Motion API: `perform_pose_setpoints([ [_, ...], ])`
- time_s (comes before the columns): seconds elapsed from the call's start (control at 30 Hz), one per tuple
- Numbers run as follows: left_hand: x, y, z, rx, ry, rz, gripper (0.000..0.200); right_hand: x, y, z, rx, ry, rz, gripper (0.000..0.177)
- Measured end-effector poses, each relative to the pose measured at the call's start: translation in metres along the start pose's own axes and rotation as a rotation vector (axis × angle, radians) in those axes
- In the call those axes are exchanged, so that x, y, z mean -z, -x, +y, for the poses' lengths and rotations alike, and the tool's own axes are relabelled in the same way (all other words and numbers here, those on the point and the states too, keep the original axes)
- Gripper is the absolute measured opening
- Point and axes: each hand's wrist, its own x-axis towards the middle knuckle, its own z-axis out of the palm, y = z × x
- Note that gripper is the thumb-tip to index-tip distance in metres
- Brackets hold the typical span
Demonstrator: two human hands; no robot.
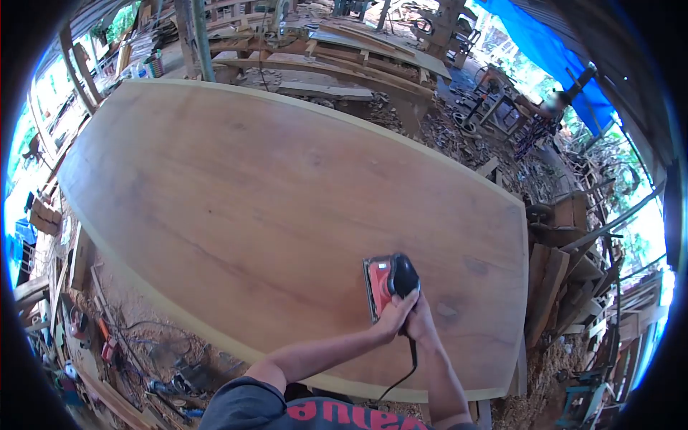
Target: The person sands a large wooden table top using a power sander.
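A red and black electric sander rests on the broad wooden tabletop, over its near right part. My left hand is closed on the sander's near end, on the red side. Close against it, my right hand wraps the sander's black rear grip. Some of the fingers are hidden behind the hands and the tool. From under my hands a black power cord curves down toward my body. The wood under the sander has a pale edge, darker grain streaks and a few knots.
Stacked planks and wood shavings lie beyond the far edge. Timber offcuts crowd the right side. On the ground at lower left are power tools and cords. A person is at the far right, near a blue tarp.
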Motion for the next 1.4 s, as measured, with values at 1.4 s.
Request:
perform_pose_setpoints([
  [1.4, 0.166, 0.148, 0.088, 0.087, -0.029, 0.128, 0.054, -0.183, 0.075, -0.092, -0.088, -0.057, -0.346, 0.036],
])
